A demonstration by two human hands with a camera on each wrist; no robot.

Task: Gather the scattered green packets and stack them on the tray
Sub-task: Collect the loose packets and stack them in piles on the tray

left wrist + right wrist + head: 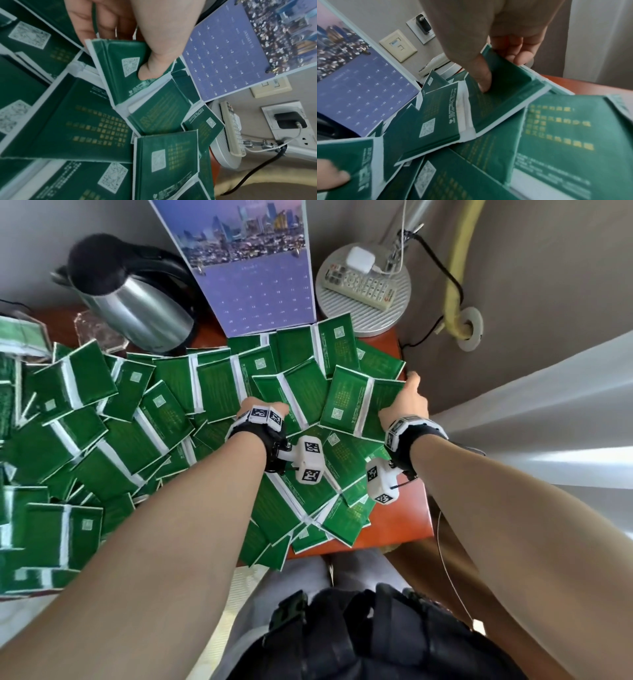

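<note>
1. Many green packets (144, 419) lie scattered and overlapping on a reddish-brown table (409, 518), covering most of it.
2. The left hand (262, 410) is in the middle of the heap. In the left wrist view its thumb presses on top of one packet (120, 70) and the fingers are curled under it, so the hand pinches this packet. The packet is tilted and raised a little above the others.
3. The right hand (409, 402) is at the far right side of the heap, near the table edge. In the right wrist view its thumb lies on the face of another packet (503, 92) and the fingers are curled behind its upper edge, so this hand grips that packet too. One side of the packet is lifted; its lower edge touches the packets below.
4. A tray I cannot make out clearly; at the far left edge of the head view some packets sit higher, but what carries them is not clear.
5. Behind the heap stand a steel kettle (137, 299) with a black lid and a purple desk calendar (260, 278).
6. To the right of the calendar a round white lamp base (359, 313) carries a remote control (363, 284) and a small white charger (359, 260).
</note>
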